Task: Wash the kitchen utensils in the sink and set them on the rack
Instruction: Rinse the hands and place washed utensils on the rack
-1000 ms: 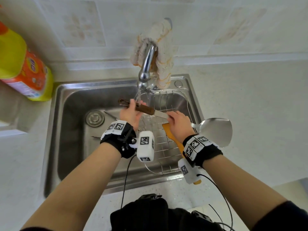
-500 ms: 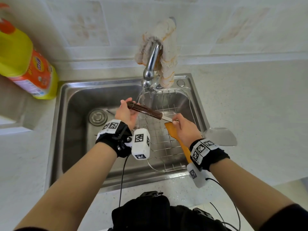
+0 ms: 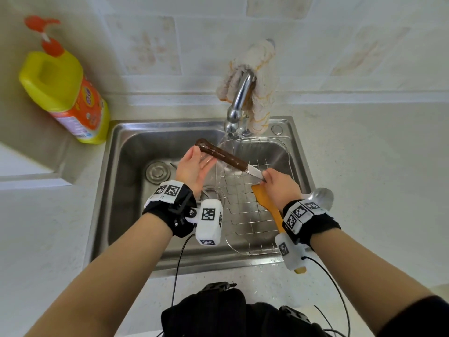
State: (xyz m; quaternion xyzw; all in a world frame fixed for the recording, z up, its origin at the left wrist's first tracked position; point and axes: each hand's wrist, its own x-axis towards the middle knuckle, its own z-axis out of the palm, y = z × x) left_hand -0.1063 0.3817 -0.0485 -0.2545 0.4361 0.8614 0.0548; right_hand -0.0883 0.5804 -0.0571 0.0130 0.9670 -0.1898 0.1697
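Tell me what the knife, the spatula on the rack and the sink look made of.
Knife: dark brown handle, probably wood, glossy because wet; bright bare metal blade, likely steel. Spatula: pale orange-yellow, matte, looks like wood or bamboo, though plastic is possible. Sink: brushed stainless steel by its grey sheen and soft reflections.

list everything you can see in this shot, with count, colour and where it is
knife: 1, brown handle, steel blade, held under the tap
sink: 1, steel, set in the counter
rack: 1, steel wire, right half of sink
faucet: 1, chrome, behind sink, water running
cloth: 1, white and orange, draped behind faucet
spatula: 1, orange, on rack
ladle: 1, steel, at the sink's right edge
detergent bottle: 1, yellow, counter left
left hand: open, by the handle
right hand: pinching the blade
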